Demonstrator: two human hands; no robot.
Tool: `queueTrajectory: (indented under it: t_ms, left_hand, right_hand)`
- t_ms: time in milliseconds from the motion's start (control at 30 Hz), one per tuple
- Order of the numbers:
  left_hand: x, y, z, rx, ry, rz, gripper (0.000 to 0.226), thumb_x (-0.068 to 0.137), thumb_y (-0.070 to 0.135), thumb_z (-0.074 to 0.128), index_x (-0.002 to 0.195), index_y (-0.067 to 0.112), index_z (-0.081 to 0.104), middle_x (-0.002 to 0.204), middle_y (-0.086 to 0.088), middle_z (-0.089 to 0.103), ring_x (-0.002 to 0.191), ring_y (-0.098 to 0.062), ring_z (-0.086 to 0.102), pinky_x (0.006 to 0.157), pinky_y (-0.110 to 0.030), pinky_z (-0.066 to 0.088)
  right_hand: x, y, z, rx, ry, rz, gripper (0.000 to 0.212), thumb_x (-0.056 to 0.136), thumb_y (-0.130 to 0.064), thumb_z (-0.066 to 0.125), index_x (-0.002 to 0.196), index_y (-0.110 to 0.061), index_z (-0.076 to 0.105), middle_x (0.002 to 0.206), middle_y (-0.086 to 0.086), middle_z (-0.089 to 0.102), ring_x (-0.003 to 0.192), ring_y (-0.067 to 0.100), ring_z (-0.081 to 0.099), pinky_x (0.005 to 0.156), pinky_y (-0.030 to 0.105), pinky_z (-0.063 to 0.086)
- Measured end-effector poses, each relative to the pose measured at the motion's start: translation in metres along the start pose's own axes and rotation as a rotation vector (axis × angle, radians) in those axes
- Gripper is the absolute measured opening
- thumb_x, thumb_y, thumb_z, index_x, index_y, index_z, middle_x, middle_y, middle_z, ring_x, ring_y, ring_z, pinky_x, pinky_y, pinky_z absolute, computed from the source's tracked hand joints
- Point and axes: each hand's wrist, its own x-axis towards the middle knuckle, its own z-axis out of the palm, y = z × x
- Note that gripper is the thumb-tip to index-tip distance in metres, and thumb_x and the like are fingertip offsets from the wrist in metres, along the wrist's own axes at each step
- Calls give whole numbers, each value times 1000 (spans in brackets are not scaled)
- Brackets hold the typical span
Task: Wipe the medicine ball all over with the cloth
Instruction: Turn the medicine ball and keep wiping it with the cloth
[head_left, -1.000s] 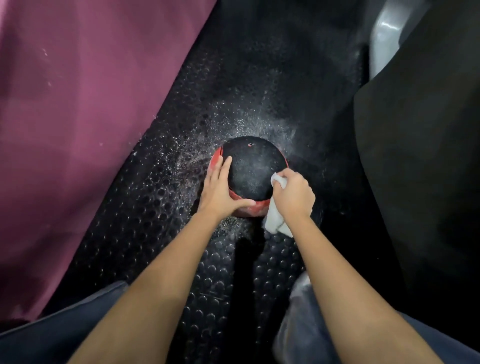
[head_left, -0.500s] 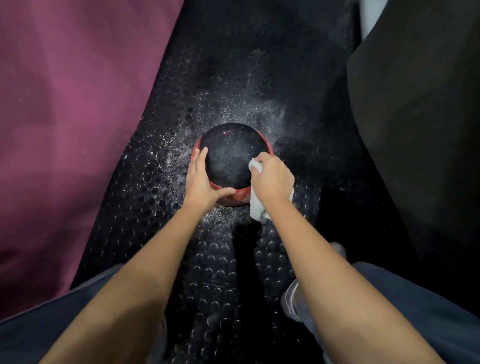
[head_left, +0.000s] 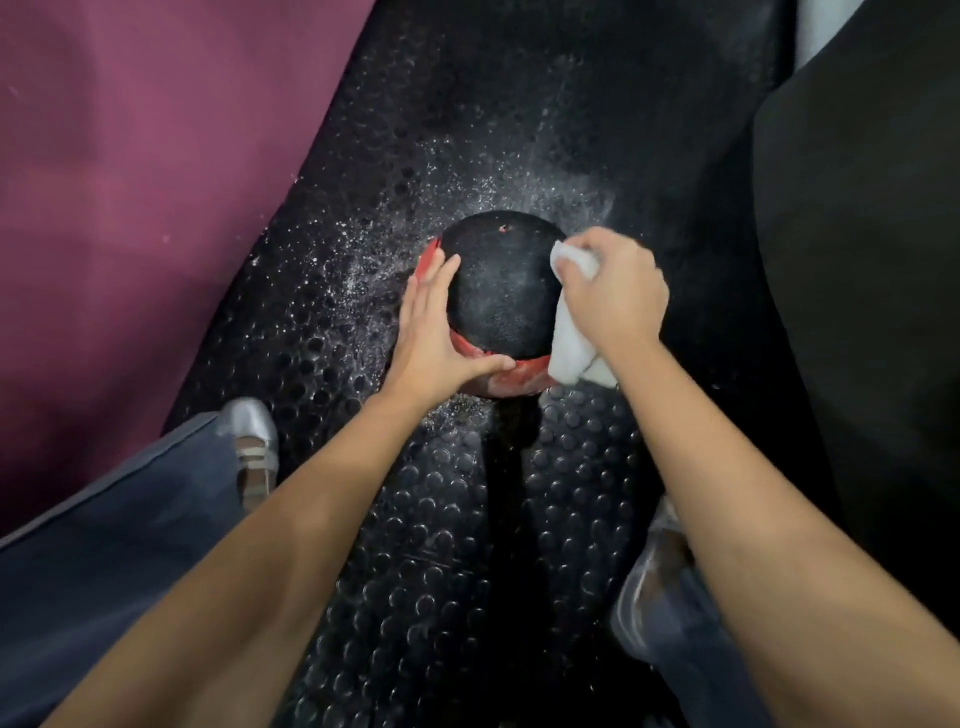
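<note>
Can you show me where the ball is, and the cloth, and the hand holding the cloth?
medicine ball (head_left: 501, 291): head view, on its black top.
cloth (head_left: 571, 340): head view, on the white hanging fold.
right hand (head_left: 615, 288): head view, on its back.

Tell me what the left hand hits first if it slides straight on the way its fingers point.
Probably nothing: the left hand already lies along the medicine ball; beyond is only studded mat.
</note>
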Motion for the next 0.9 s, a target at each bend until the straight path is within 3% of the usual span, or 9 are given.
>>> queueTrajectory:
  t_ms: [133, 233, 333, 400, 500, 633, 667, 800, 900]
  left_hand:
    - [4, 3, 1, 12, -46, 1, 120, 63, 37, 88, 155, 30, 10, 163, 2, -4, 149, -30, -7, 118, -52, 4]
    - [7, 4, 2, -32, -28, 12, 112, 69, 27, 86, 155, 28, 13, 163, 0, -2, 148, -31, -6, 118, -58, 9]
    - [11, 9, 8, 11, -25, 25, 113, 67, 38, 85, 154, 29, 14, 163, -1, 0, 148, -33, -6, 118, -56, 6]
    - [18, 16, 12, 37, -27, 28, 108, 71, 30, 82, 154, 31, 13, 163, -1, 0, 147, -35, -7, 118, -58, 6]
    - [25, 23, 15, 52, -33, 9, 106, 74, 17, 78, 154, 35, 11, 163, 2, -1, 147, -35, -10, 118, -60, 6]
    - [23, 30, 18, 89, -69, 16, 119, 64, 42, 86, 154, 35, 9, 163, 3, -3, 147, -34, -14, 119, -56, 0]
    - [23, 31, 18, 95, -68, 20, 118, 65, 42, 86, 154, 34, 9, 163, 3, -3, 147, -34, -14, 119, -56, 1]
    - [26, 35, 18, 89, -65, 15, 112, 69, 38, 83, 154, 34, 10, 163, 3, -3, 147, -34, -12, 119, -56, 2]
    - [24, 38, 22, 118, -45, 22, 117, 66, 43, 85, 154, 32, 10, 163, 0, -1, 147, -34, -13, 120, -51, -2]
  right_hand:
    - [-16, -14, 27, -266, 31, -164, 23, 91, -19, 50, 108, -22, 65, 105, 5, 59, 94, 26, 57, 65, 30, 32]
    - [-43, -15, 41, -424, 46, -420, 12, 81, -15, 64, 91, -18, 70, 84, 6, 59, 70, 26, 57, 52, 28, 30]
    - [-23, -9, 35, -326, 105, -292, 14, 84, -19, 61, 93, -21, 71, 86, 6, 60, 72, 27, 57, 55, 29, 30]
    - [-27, -8, 34, -302, 85, -229, 14, 83, -18, 61, 93, -19, 71, 85, 7, 60, 72, 28, 57, 55, 28, 29]
    - [-33, 1, 34, -404, 117, -403, 13, 78, -16, 64, 88, -19, 72, 80, 8, 59, 66, 30, 57, 52, 28, 31]
    - [4, 16, 13, -271, 109, -70, 23, 91, -24, 49, 106, -26, 67, 103, 8, 57, 95, 32, 57, 70, 36, 40]
    - [-1, 15, 14, -245, 112, -58, 23, 91, -23, 50, 105, -26, 67, 102, 8, 57, 94, 32, 57, 70, 37, 41]
    - [-32, 13, 27, -217, 94, -320, 18, 84, -18, 58, 95, -22, 71, 87, 8, 59, 76, 31, 58, 57, 31, 36]
    - [-5, 16, 17, -215, 127, -148, 21, 90, -22, 51, 101, -26, 69, 97, 6, 58, 87, 29, 57, 63, 32, 33]
